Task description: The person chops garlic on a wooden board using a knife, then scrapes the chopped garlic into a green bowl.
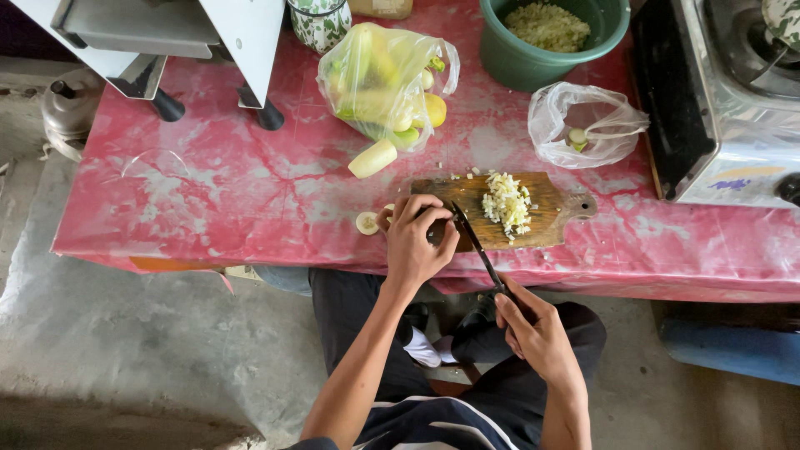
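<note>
Left hand (414,242) – grip clenched over a vegetable piece on the cutting board (560,218). Right hand (533,329) – grasping the knife (477,247), blade beside the left fingers.

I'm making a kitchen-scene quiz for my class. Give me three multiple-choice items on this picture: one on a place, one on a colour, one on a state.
1. Where is the heap of chopped pieces?
A. on the wooden cutting board
B. on the floor
C. inside the clear bag

2. What colour is the bowl at the top?
A. blue
B. green
C. white

3. What is the right hand doing?
A. resting open on the table
B. lifting the bowl
C. gripping a knife

Answers:
1 A, the pale heap lies on the board's middle.
2 B, its rim and wall are green.
3 C, the fingers are closed round the handle and the blade reaches up to the left hand on the board.
</note>
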